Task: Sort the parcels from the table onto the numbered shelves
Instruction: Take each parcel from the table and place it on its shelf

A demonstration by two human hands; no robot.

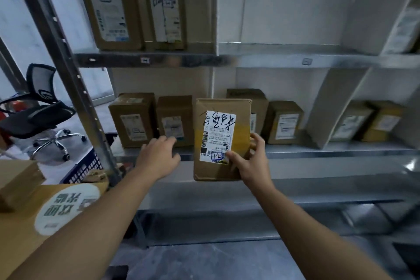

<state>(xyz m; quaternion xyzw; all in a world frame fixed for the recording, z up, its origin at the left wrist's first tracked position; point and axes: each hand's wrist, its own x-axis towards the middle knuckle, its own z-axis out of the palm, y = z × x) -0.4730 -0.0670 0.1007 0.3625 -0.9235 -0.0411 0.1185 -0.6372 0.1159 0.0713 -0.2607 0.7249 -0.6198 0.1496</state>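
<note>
Two bare hands are stretched toward a metal shelving unit in the head view. At the centre of the frame the right hand (252, 161) holds a brown cardboard parcel (221, 166) upright, its thumb pressed on the lower corner of the white shipping label (218, 136) and its fingers curled round the parcel's right edge. The label carries black handwriting and a boxed handwritten number just beside the thumb. The parcel is in the air in front of the middle shelf (318, 151), not resting on it. Left of it, the left hand (159, 157) has loosely straightened fingers and holds nothing, at the shelf's front edge just before a standing parcel (175, 120); whether it touches either cannot be told. Five more labelled parcels stand along that shelf, two of them beyond a slanted grey divider (334, 107) at right. On the upper shelf (250, 60), two taller parcels (109, 9) stand at upper left. At the left edge are a black office chair (38, 107), a blue crate (84, 168) and, in the lower left, a large carton (22, 234) bearing a round sticker.
</note>
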